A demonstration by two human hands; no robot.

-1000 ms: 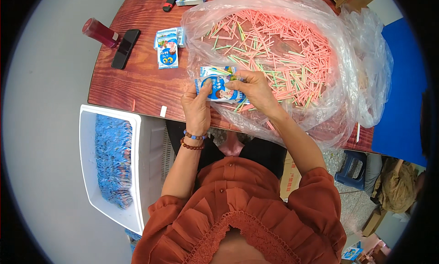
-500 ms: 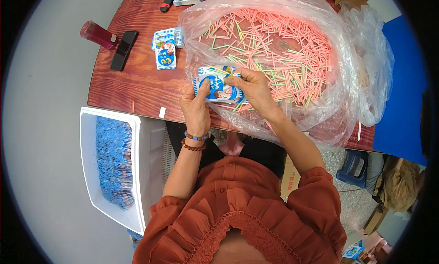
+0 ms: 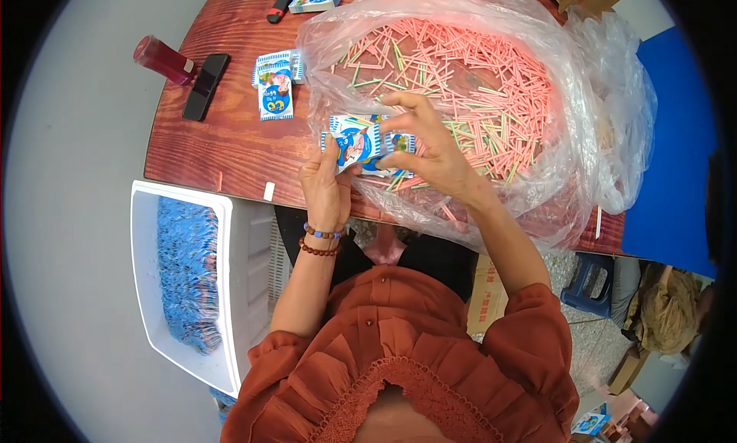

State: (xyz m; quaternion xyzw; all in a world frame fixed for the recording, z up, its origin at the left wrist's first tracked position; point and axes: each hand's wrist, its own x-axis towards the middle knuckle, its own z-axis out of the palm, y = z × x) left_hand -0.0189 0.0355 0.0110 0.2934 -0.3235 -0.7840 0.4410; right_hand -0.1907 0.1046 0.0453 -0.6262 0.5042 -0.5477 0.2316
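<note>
My left hand (image 3: 326,183) is closed round a blue-and-white printed packet (image 3: 356,145), its thumb pressed on the front. A few pale sticks (image 3: 359,120) show at the packet's upper end. Behind it, to the right, part of another such packet (image 3: 404,143) shows. My right hand (image 3: 436,155) is beside them with thumb and forefinger spread apart. Its thumb is close to the packets; whether it touches them I cannot tell. Just beyond my hands, many thin pink and green sticks (image 3: 507,97) lie in a large clear plastic bag (image 3: 580,128) spread open on the wooden table (image 3: 230,147).
Left of the bag lie stacked packets (image 3: 275,94), a black phone (image 3: 206,87) and a red bottle (image 3: 163,61). A box cutter (image 3: 283,5) and more packets (image 3: 315,0) are farther back. At lower left stands a white bin (image 3: 239,270) of blue packets; a blue stool (image 3: 589,285) stands right.
My right hand has come off the front packet and spread its fingers. The front packet has tilted upright in my left hand, uncovering more of the packet behind.
</note>
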